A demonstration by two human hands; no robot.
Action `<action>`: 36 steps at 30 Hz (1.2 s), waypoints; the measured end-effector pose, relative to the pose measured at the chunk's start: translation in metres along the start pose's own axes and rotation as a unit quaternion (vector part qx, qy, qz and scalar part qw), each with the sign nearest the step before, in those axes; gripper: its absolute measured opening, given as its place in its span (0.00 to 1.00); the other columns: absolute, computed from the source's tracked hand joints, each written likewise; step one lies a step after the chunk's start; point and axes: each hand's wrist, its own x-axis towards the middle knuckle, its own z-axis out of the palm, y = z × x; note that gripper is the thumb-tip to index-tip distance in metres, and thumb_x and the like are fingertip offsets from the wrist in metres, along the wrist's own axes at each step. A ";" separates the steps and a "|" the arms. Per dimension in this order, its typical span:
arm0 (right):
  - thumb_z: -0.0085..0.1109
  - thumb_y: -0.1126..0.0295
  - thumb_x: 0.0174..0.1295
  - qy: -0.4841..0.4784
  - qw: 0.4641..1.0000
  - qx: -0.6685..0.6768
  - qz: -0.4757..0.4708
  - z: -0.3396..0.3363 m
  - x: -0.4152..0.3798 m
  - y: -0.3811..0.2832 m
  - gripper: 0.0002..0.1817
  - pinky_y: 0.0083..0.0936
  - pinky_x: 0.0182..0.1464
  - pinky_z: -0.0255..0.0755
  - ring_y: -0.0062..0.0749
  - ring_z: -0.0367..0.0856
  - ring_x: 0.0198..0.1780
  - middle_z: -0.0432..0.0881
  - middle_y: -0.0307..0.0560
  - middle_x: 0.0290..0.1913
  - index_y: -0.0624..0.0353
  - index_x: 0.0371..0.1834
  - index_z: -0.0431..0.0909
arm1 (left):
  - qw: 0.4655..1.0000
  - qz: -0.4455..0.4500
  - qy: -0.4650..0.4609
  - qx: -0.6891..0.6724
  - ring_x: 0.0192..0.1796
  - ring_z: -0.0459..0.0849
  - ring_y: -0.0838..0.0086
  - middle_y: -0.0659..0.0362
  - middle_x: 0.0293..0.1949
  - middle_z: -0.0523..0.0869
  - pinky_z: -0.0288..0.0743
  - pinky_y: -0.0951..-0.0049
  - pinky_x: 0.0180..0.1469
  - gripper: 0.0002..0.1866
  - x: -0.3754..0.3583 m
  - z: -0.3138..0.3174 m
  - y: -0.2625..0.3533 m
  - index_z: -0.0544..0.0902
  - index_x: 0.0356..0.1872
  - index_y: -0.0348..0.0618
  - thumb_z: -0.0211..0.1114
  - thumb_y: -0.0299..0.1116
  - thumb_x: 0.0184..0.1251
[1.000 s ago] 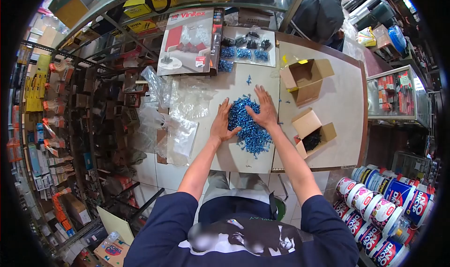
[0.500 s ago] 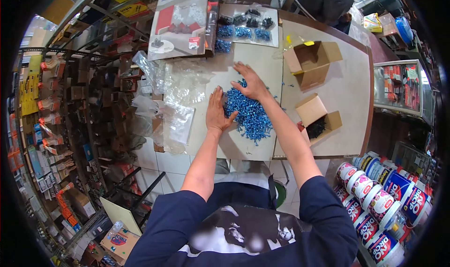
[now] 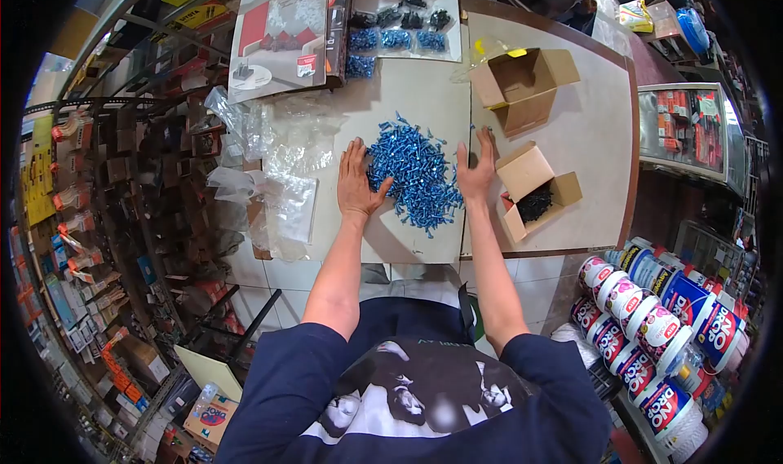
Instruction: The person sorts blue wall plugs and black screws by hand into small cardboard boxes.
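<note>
A loose pile of small blue screws (image 3: 416, 178) lies on the pale tabletop between my two hands. My left hand (image 3: 357, 183) rests against the pile's left side, fingers stretched forward and thumb reaching to the screws. On the right side, my right hand (image 3: 476, 170) is held upright on its edge with fingers extended, close beside the pile. Neither hand grips anything. To the right of it stands an open small carton (image 3: 526, 170) with black pieces (image 3: 535, 205) inside, too small to name.
Behind it is a larger open carton (image 3: 530, 113). A white tray (image 3: 444, 55) at the back holds bags of blue screws (image 3: 395, 39) and black parts. A Vintex box (image 3: 281, 40) and clear plastic bags (image 3: 285, 138) lie at left. Paint tubs (image 3: 652, 325) are stacked at lower right.
My right hand has moved from the far side of the pile to its right side. My left hand stays at the pile's left edge. The camera view has shifted slightly.
</note>
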 end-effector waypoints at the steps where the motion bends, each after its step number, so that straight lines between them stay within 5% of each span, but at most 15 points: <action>1: 0.64 0.61 0.60 0.018 0.999 -0.017 0.038 -0.004 -0.010 0.004 0.29 0.41 0.70 0.57 0.54 0.64 0.69 0.69 0.62 0.66 0.67 0.61 0.70 | 1.000 0.001 0.001 0.002 0.75 0.56 0.55 0.52 0.72 0.61 0.47 0.56 0.76 0.43 0.000 0.000 0.000 0.59 0.69 0.42 0.57 0.62 0.61; 5: 0.64 0.62 0.59 0.014 0.993 -0.119 -0.013 -0.012 -0.041 0.003 0.31 0.39 0.69 0.60 0.55 0.66 0.68 0.70 0.65 0.64 0.69 0.61 0.69 | 1.000 0.001 0.000 0.007 0.74 0.56 0.55 0.51 0.72 0.61 0.46 0.55 0.76 0.42 0.001 0.002 0.000 0.59 0.68 0.43 0.58 0.62 0.61; 7: 0.65 0.61 0.58 -0.013 0.999 -0.032 0.028 -0.011 -0.044 -0.010 0.33 0.45 0.71 0.55 0.57 0.62 0.70 0.67 0.64 0.66 0.70 0.63 0.66 | 1.000 0.004 -0.002 0.013 0.75 0.56 0.56 0.52 0.72 0.61 0.46 0.55 0.76 0.43 -0.001 0.004 -0.003 0.59 0.68 0.43 0.59 0.63 0.60; 13: 0.62 0.65 0.58 -0.035 0.998 0.059 -0.001 0.005 -0.035 -0.012 0.28 0.42 0.69 0.59 0.54 0.68 0.66 0.74 0.62 0.61 0.69 0.60 0.71 | 1.000 0.006 -0.004 0.025 0.75 0.56 0.57 0.52 0.72 0.60 0.46 0.56 0.76 0.42 0.000 0.005 -0.003 0.60 0.66 0.44 0.60 0.62 0.59; 19: 0.60 0.65 0.57 -0.033 0.994 -0.104 -0.019 0.019 -0.040 -0.026 0.28 0.46 0.73 0.48 0.48 0.64 0.70 0.73 0.57 0.63 0.67 0.60 0.71 | 0.999 0.005 -0.003 0.036 0.74 0.57 0.57 0.52 0.72 0.61 0.46 0.56 0.76 0.42 0.000 0.004 0.000 0.61 0.65 0.44 0.61 0.62 0.58; 28: 0.64 0.68 0.50 0.045 0.999 -0.017 0.001 0.031 -0.041 -0.028 0.17 0.41 0.56 0.63 0.46 0.73 0.51 0.75 0.51 0.44 0.61 0.43 0.76 | 0.999 0.004 0.003 0.053 0.74 0.57 0.57 0.53 0.72 0.62 0.47 0.56 0.76 0.41 0.002 0.007 -0.001 0.62 0.65 0.45 0.62 0.60 0.58; 36: 0.65 0.66 0.52 -0.032 0.996 0.081 -0.027 0.046 -0.037 -0.037 0.19 0.42 0.59 0.64 0.51 0.72 0.54 0.76 0.55 0.48 0.62 0.44 0.75 | 0.998 0.000 -0.004 0.064 0.74 0.57 0.57 0.52 0.71 0.62 0.47 0.57 0.76 0.41 -0.002 0.007 -0.002 0.62 0.65 0.45 0.62 0.60 0.57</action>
